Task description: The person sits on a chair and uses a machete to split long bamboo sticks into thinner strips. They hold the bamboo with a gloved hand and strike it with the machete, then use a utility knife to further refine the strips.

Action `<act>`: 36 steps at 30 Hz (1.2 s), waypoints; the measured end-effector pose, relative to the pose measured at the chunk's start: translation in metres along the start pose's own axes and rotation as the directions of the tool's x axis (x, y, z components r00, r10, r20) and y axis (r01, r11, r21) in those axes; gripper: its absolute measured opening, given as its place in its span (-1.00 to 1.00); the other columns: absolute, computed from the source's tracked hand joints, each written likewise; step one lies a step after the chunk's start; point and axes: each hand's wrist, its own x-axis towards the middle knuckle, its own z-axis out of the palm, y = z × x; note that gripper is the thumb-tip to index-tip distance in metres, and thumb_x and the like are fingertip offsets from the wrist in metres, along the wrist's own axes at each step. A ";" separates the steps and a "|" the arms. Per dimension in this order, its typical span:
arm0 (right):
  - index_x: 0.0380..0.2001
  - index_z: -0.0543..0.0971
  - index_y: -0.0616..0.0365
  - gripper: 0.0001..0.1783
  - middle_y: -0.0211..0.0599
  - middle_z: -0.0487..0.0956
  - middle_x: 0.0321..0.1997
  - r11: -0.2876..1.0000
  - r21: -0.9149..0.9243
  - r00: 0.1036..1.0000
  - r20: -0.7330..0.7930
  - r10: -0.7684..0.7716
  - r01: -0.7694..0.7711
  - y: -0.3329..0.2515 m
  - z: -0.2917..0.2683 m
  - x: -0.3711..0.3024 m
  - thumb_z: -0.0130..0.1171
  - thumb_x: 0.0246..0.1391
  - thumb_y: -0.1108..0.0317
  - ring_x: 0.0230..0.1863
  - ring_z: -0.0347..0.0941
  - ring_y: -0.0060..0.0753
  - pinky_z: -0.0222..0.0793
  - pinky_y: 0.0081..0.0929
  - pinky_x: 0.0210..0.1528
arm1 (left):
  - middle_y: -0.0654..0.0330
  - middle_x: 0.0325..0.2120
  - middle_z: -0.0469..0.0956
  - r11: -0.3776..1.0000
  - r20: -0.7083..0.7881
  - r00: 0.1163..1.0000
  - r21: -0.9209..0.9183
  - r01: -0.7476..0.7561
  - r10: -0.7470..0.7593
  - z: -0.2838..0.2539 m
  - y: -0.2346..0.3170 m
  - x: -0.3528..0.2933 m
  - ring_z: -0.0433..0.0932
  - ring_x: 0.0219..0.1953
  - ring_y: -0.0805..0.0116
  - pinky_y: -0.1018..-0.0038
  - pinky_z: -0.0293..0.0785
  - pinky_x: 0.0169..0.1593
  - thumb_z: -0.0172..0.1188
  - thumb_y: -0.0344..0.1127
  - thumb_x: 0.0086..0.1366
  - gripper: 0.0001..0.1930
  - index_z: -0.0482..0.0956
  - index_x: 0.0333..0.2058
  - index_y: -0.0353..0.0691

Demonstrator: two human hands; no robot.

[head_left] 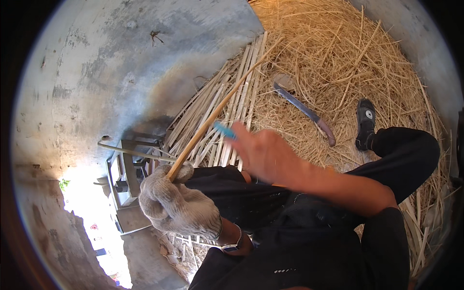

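Note:
My left hand (176, 200), in a knitted off-white work glove, is wrapped round the near end of a long, thin bamboo strip (224, 102). The strip slants up and away to the right, over other pale strips. Close beside its lower half is my bare right hand (263, 154), smeared by motion. Something bright blue (224, 131) shows at its fingertips, next to the strip; a wrap or a held thing, I cannot tell which. Whether the right hand touches the strip is unclear.
A machete (304, 111) with a brown handle lies on a heap of straw-like shavings (338, 53). Many split bamboo strips (241, 104) lie along the wall (121, 63). A wooden frame (126, 169) stands left, by a bright opening. My shoe (366, 124) rests on the shavings.

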 end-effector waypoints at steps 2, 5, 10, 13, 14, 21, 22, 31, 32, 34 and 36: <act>-0.24 0.35 0.22 -0.75 -0.07 0.41 -0.78 0.980 -0.123 0.988 -0.030 0.153 -0.155 0.021 -0.007 0.015 0.07 0.34 0.23 -0.76 0.42 0.05 0.29 -0.11 -0.72 | -0.01 -0.35 0.51 0.999 0.016 1.000 -0.030 0.027 -0.027 -0.003 0.000 -0.001 0.62 -0.47 0.24 0.51 0.64 -0.44 0.13 -0.26 0.44 -0.70 0.51 -0.32 -0.47; -0.22 0.34 0.24 -0.73 -0.10 0.46 -0.76 0.998 -0.059 1.000 0.000 -0.013 0.013 0.002 -0.007 0.008 0.00 0.37 0.21 -0.72 0.48 0.09 0.38 -0.06 -0.69 | -0.01 -0.34 0.50 0.997 -0.009 0.998 -0.054 0.056 -0.056 -0.001 0.000 -0.003 0.62 -0.46 0.23 0.50 0.64 -0.44 0.13 -0.27 0.44 -0.70 0.49 -0.33 -0.47; -0.21 0.33 0.28 -0.70 -0.08 0.49 -0.73 0.997 -0.030 0.995 0.062 0.078 -0.076 0.009 -0.001 0.009 -0.07 0.41 0.20 -0.65 0.53 0.11 0.45 -0.04 -0.61 | -0.02 -0.31 0.49 0.996 -0.015 0.997 -0.038 0.082 -0.082 -0.002 -0.001 -0.006 0.63 -0.44 0.22 0.50 0.67 -0.43 0.11 -0.27 0.46 -0.69 0.48 -0.32 -0.49; -0.21 0.34 0.29 -0.69 -0.08 0.50 -0.72 0.967 -0.148 0.976 0.033 0.216 -0.209 0.037 -0.005 0.021 -0.06 0.42 0.19 -0.64 0.55 0.11 0.45 -0.05 -0.62 | -0.03 -0.30 0.48 0.996 0.020 0.999 0.081 0.045 -0.047 -0.010 -0.002 0.000 0.64 -0.43 0.21 0.52 0.68 -0.43 0.11 -0.26 0.46 -0.68 0.48 -0.31 -0.51; -0.22 0.34 0.29 -0.68 -0.08 0.49 -0.72 0.964 -0.032 0.956 0.124 0.266 -0.264 0.020 -0.014 0.020 -0.04 0.41 0.18 -0.64 0.55 0.10 0.45 -0.05 -0.61 | -0.03 -0.30 0.49 0.992 0.032 0.999 0.127 0.017 -0.022 -0.013 -0.004 -0.001 0.64 -0.41 0.20 0.53 0.69 -0.43 0.11 -0.26 0.46 -0.68 0.49 -0.31 -0.52; -0.18 0.36 0.26 -0.68 -0.14 0.47 -0.75 0.998 -0.053 0.999 0.036 -0.031 0.033 0.014 0.011 0.007 -0.02 0.39 0.15 -0.68 0.53 0.05 0.48 -0.06 -0.63 | -0.03 -0.30 0.49 0.986 -0.020 0.998 0.156 0.062 -0.059 -0.005 0.000 -0.002 0.65 -0.35 0.20 0.58 0.67 -0.45 0.12 -0.29 0.45 -0.69 0.51 -0.30 -0.53; -0.18 0.37 0.27 -0.66 -0.13 0.48 -0.74 0.985 -0.078 0.986 0.053 0.161 -0.156 0.023 0.005 0.017 -0.06 0.41 0.14 -0.68 0.54 0.01 0.51 -0.08 -0.61 | -0.02 -0.31 0.48 0.984 -0.024 0.999 0.171 0.049 -0.046 -0.006 -0.002 -0.001 0.65 -0.36 0.21 0.57 0.67 -0.44 0.12 -0.29 0.45 -0.69 0.51 -0.30 -0.53; -0.24 0.34 0.24 -0.71 -0.21 0.41 -0.78 0.991 -0.086 0.995 -0.017 -0.099 0.098 0.004 0.020 0.010 -0.02 0.40 0.19 -0.75 0.46 -0.11 0.35 -0.18 -0.72 | 0.05 -0.32 0.46 0.998 0.012 0.998 -0.019 0.063 -0.063 -0.010 -0.015 -0.001 0.63 -0.45 0.25 0.54 0.63 -0.44 0.13 -0.32 0.44 -0.72 0.49 -0.26 -0.54; -0.24 0.35 0.24 -0.71 -0.20 0.41 -0.78 0.990 -0.137 1.000 -0.015 0.014 -0.016 0.021 0.017 0.018 -0.01 0.40 0.19 -0.76 0.46 -0.11 0.35 -0.18 -0.72 | 0.05 -0.32 0.46 0.999 0.023 0.999 0.027 0.035 -0.035 -0.012 -0.016 0.002 0.63 -0.44 0.25 0.55 0.62 -0.45 0.13 -0.31 0.45 -0.72 0.49 -0.27 -0.53; -0.22 0.35 0.23 -0.73 -0.20 0.42 -0.77 0.974 -0.217 0.997 -0.062 0.053 -0.065 0.049 0.013 0.024 -0.01 0.40 0.20 -0.77 0.44 -0.10 0.33 -0.18 -0.73 | 0.04 -0.31 0.47 0.990 -0.005 0.992 0.067 0.126 -0.126 -0.013 -0.010 0.004 0.64 -0.43 0.25 0.55 0.64 -0.43 0.12 -0.30 0.45 -0.71 0.49 -0.27 -0.53; -0.19 0.36 0.24 -0.68 -0.14 0.48 -0.73 0.990 -0.118 0.990 0.116 0.085 -0.071 0.018 -0.001 0.025 -0.04 0.40 0.15 -0.70 0.50 0.01 0.43 -0.13 -0.65 | 0.03 -0.30 0.48 0.993 -0.035 0.992 0.014 0.119 -0.119 -0.014 -0.013 0.001 0.64 -0.42 0.25 0.55 0.66 -0.41 0.13 -0.30 0.45 -0.71 0.49 -0.28 -0.52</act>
